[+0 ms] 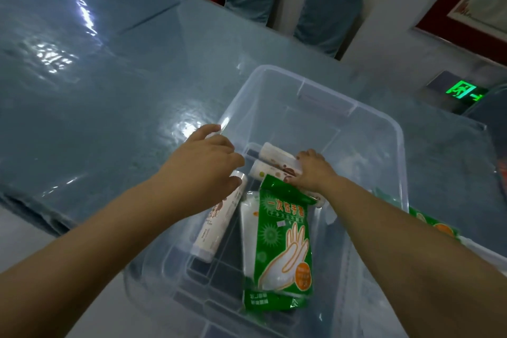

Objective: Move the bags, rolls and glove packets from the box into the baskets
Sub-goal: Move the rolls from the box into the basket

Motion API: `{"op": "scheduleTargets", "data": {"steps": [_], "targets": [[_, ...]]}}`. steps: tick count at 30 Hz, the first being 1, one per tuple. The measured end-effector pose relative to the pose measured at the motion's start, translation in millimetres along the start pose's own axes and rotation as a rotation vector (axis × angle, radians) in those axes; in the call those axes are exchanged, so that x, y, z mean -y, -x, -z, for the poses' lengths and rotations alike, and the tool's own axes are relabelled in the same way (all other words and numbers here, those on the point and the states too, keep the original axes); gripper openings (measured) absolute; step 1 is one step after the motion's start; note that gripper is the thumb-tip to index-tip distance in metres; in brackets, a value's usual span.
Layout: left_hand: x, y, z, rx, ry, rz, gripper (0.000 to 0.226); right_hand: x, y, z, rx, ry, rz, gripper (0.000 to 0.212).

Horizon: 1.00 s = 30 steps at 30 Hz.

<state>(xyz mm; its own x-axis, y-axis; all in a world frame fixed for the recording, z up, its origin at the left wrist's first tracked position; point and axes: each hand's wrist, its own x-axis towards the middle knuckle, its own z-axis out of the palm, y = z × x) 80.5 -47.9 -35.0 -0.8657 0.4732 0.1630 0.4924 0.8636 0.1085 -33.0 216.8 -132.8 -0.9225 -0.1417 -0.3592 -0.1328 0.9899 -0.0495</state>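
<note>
Looking down through the head camera, we see a clear plastic box (378,129) on a blue-grey table (96,77) covered in glossy film, filling the centre and lower right of the frame. Both of our bare forearms reach into it from the bottom edge.

Our left hand (211,162) sits at the box's left wall, just left of centre, fingers loosely curled; its fingertips touch the top end of a white roll (216,225) that leans against that wall and runs down toward the lower left. We cannot tell whether the hand truly grips it.

Our right hand (312,170) is deeper in the box, at centre frame, fingers curled down onto two white rolls (274,163) with brown print lying side by side; these extend up and left from the hand.

Just below the right hand, a green glove packet (285,244) with a white hand drawing stands tilted, its top edge touching that wrist. A white bag (248,230) lies behind it on its left.

At the right edge, outside the box, another green packet (433,222) peeks out beyond our forearm.
</note>
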Motion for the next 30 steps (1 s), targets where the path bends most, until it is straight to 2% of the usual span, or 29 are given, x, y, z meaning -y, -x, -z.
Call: {"op": "scheduleTargets", "data": {"steps": [2, 5, 10, 12, 14, 17, 19, 22, 24, 27, 30], "targets": [[0.3, 0.4, -0.1, -0.003, 0.021, 0.003, 0.033, -1.7, 0.4, -1.9, -0.021, 0.062, 0.022, 0.075], [-0.3, -0.2, 0.2, 0.001, 0.025, 0.008, 0.034, -1.4, -0.5, -7.3, 0.028, -0.062, 0.030, 0.077], [0.4, 0.1, 2.1, 0.009, 0.024, 0.001, 0.031, 1.1, -2.1, -16.4, 0.049, 0.207, 0.056, 0.092], [0.1, -0.3, 2.9, 0.020, 0.020, 0.006, 0.032, -0.9, -4.6, -17.1, 0.083, 0.220, 0.036, 0.097], [-0.1, -0.7, 2.9, 0.026, 0.015, 0.005, 0.033, -3.5, -6.2, -18.2, 0.114, 0.170, 0.017, 0.099], [0.1, -0.5, 2.8, 0.028, -0.006, -0.001, 0.029, -6.3, -7.7, -18.9, 0.165, -0.042, -0.063, 0.103], [0.7, -1.8, 2.5, 0.029, -0.034, -0.001, 0.028, -8.3, -9.3, -16.7, 0.165, -0.145, -0.119, 0.094], [-0.9, -5.5, 0.8, 0.080, -0.092, -0.023, 0.031, -8.4, -8.0, -11.4, 0.215, -0.046, -0.088, 0.064], [-0.5, -10.5, 0.7, 0.108, -0.147, -0.061, 0.035, -5.0, -5.6, -4.5, 0.225, -0.023, -0.062, 0.058], [-1.7, -31.7, 6.4, 0.130, -0.302, -0.184, 0.039, -0.8, -1.6, 17.9, 0.074, -0.068, -0.047, 0.058], [-11.9, -70.8, 6.5, 0.192, -0.392, -0.309, 0.032, 2.5, 10.6, 53.8, -0.143, -0.121, -0.037, 0.045]]}}
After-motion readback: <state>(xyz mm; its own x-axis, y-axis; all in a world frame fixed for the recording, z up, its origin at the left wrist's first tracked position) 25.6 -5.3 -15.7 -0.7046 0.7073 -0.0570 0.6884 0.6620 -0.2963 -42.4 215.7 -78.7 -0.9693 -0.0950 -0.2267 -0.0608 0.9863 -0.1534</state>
